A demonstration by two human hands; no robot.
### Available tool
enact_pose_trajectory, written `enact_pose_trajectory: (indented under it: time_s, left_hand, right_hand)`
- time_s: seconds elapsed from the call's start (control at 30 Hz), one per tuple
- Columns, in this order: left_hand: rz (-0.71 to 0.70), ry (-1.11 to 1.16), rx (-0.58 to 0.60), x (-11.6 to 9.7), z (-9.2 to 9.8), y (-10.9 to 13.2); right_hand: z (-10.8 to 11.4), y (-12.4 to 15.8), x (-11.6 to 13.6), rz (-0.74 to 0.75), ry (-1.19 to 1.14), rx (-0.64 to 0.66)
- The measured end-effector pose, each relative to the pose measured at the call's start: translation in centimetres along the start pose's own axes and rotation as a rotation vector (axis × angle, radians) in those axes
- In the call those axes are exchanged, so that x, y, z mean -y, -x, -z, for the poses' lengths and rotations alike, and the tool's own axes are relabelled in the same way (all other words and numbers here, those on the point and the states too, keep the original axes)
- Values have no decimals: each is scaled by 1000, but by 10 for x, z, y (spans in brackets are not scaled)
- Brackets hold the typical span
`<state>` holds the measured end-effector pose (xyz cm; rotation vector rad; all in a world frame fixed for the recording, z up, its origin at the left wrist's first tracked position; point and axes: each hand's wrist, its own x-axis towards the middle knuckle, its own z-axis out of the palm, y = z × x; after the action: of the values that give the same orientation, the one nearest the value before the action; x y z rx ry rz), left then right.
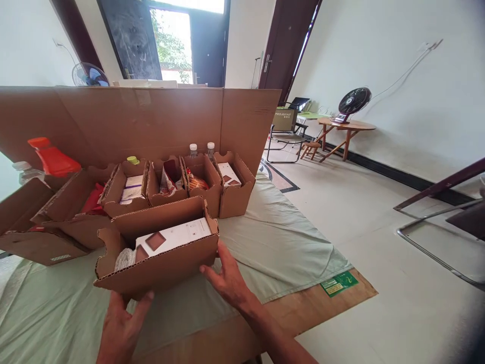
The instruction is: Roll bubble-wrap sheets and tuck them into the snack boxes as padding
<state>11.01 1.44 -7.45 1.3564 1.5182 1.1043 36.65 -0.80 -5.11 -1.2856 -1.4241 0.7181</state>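
Observation:
A long open-topped cardboard bin (pixel 162 275) is between my two hands, close to me above the cloth. My left hand (pixel 123 321) grips its lower left part, with the thumb at the front wall and the other fingers partly hidden under it. At the bin's right end, my right hand (pixel 231 278) holds the corner, thumb on the front side and fingers around the end. Inside lie a white box (pixel 182 237) printed with brown squares and a clear, crinkled wrapped item (pixel 125 259).
Behind stands a row of several similar bins (pixel 237 202) holding packets and boxes. An orange bottle (pixel 56 157) and capped clear bottles (pixel 193 150) show behind them. A tall cardboard panel (pixel 170 116) backs the table, which a pale green cloth (pixel 273 253) covers. Fan (pixel 354 101) at right.

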Motion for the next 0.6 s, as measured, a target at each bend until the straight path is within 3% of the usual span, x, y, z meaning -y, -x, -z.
enact_pose_trajectory:
  time_s: [0.13,0.33,0.47,0.6]
  left_hand:
    - [27,49,-53,-3,-9,8]
    - [40,60,-19,-8,-23,16]
    - [8,18,39,1,-40,41]
    - [-73,-47,185,11,-67,75]
  right_hand:
    - [-1,1,-7,0,-20,28]
    - [8,0,-11,6,1,-13]
    - [36,7,-14,-14,-24,-50]
    - [83,23,-27,-72,-60,-196]
